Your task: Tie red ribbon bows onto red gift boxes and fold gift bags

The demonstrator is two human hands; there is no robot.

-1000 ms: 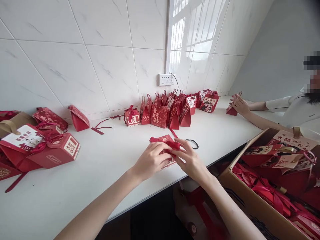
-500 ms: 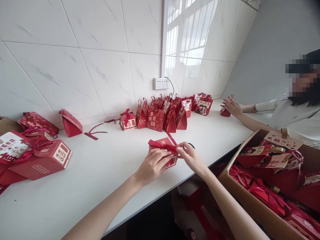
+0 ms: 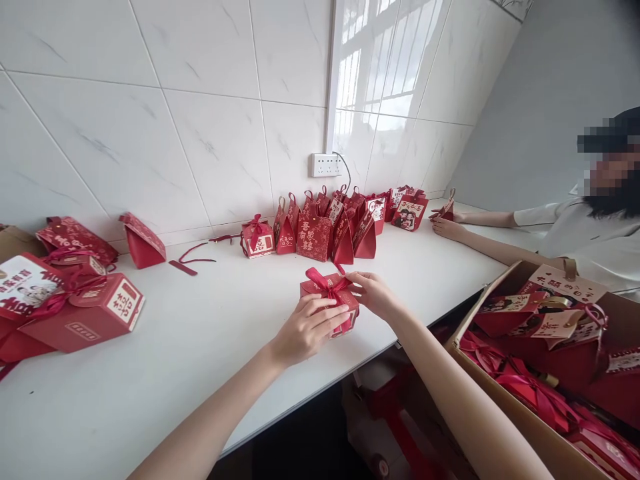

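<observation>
A small red gift box (image 3: 309, 287) stands on the white counter (image 3: 200, 347) in front of me. A dark red ribbon (image 3: 327, 287) is tied across its top in a bow, with one loop spread to the left. My left hand (image 3: 306, 328) is bent around the near left side of the box, its fingers lying over the front and the ribbon. At the bow's right side, my right hand (image 3: 376, 294) pinches the ribbon between thumb and fingers. Part of the box front is hidden behind my left fingers.
Several red gift boxes (image 3: 313, 237) line the wall, and more (image 3: 90, 310) are piled at left. Loose ribbon (image 3: 193, 252) lies behind. At right are a cardboard carton (image 3: 480, 350) of boxes and another person (image 3: 565, 223) handling a small box. A socket strip (image 3: 326, 165) is on the wall.
The bow's left loop now stands up and spread, where before the ribbon lay flatter under my fingers. My right hand has shifted slightly up and back. The other person's hands have moved left and lower.
</observation>
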